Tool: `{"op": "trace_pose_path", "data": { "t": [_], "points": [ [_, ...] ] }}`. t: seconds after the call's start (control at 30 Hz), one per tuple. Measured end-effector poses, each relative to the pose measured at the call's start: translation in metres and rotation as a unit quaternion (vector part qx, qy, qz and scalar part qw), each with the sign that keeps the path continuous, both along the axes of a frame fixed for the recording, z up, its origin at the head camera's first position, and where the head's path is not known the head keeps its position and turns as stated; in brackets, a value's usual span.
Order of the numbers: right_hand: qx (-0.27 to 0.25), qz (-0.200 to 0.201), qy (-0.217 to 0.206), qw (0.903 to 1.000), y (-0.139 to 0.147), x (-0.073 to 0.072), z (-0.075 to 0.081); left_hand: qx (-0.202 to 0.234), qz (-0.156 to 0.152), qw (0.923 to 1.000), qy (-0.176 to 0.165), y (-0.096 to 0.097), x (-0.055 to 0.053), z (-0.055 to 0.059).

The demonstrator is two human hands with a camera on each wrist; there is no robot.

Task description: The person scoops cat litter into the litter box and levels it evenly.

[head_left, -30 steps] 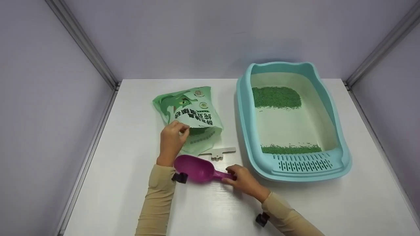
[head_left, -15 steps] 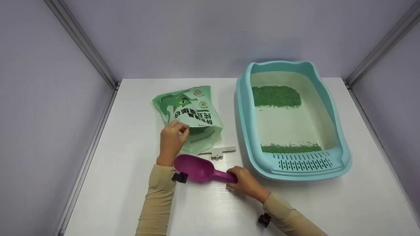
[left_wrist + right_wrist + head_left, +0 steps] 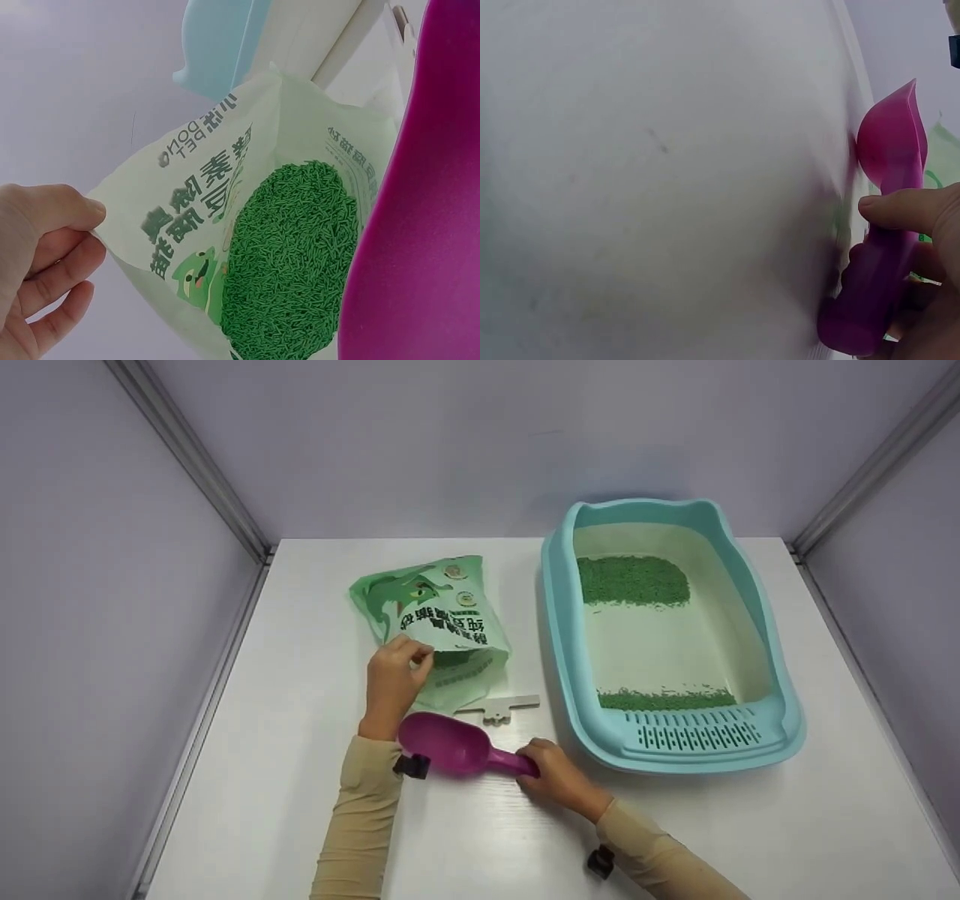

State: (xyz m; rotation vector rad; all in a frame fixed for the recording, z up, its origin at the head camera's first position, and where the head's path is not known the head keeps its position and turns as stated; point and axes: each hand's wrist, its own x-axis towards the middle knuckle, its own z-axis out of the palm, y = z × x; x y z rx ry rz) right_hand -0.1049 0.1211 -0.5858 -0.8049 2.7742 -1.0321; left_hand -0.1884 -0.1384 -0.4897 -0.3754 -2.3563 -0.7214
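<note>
Pinching the upper edge of the mouth of the bag (image 3: 450,615) between thumb and forefinger, your left hand (image 3: 394,671) held it apart from the lower edge, the other fingers loosely curled outside the opening. Through that gap the green pellets (image 3: 292,255) showed inside the bag, which lay on the desk (image 3: 300,720) with its mouth toward you. Your right hand (image 3: 556,776) gripped the scoop (image 3: 450,746) by its handle, fingers wrapped around it and thumb laid across. The scoop was just in front of the bag's mouth, bowl upward and no pellets showing in it; whether it touched the desk or the bag, I could not tell.

Doing this well asked, in my judgement, for a high, steady pinch, since the bag's thin wall looked likely to sag across the opening if released. The scoop sat crosswise to the bag's mouth, so a low, level turn of its lip toward the opening seemed the cleanest approach. The clip (image 3: 499,709) lay at the bag's near right corner, where a swinging scoop could have knocked it. The blue tray (image 3: 559,660), with its pellet beds (image 3: 634,581), stood right of the bag and limited your elbow room there.
</note>
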Motion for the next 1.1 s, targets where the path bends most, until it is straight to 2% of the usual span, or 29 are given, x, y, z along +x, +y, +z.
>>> {"op": "trace_pose_path", "data": {
  "t": [0.37, 0.6, 0.83, 1.1],
  "points": [
    [0.001, 0.018, 0.015, 0.9997, 0.002, 0.007, 0.000, 0.004, -0.002, 1.0000, -0.008, 0.001, 0.000, 0.000],
    [0.001, 0.036, -0.005, 0.9993, 0.006, 0.013, 0.014, 0.012, -0.004, 0.9999, -0.010, 0.001, 0.001, 0.001],
    [0.010, 0.029, -0.035, 0.9989, 0.014, 0.016, 0.030, 0.011, 0.000, 0.9998, -0.018, 0.000, 0.001, -0.001],
    [0.009, 0.022, -0.034, 0.9991, 0.022, 0.020, 0.043, 0.013, 0.001, 0.9997, -0.019, 0.001, 0.001, -0.002]
  ]
}}
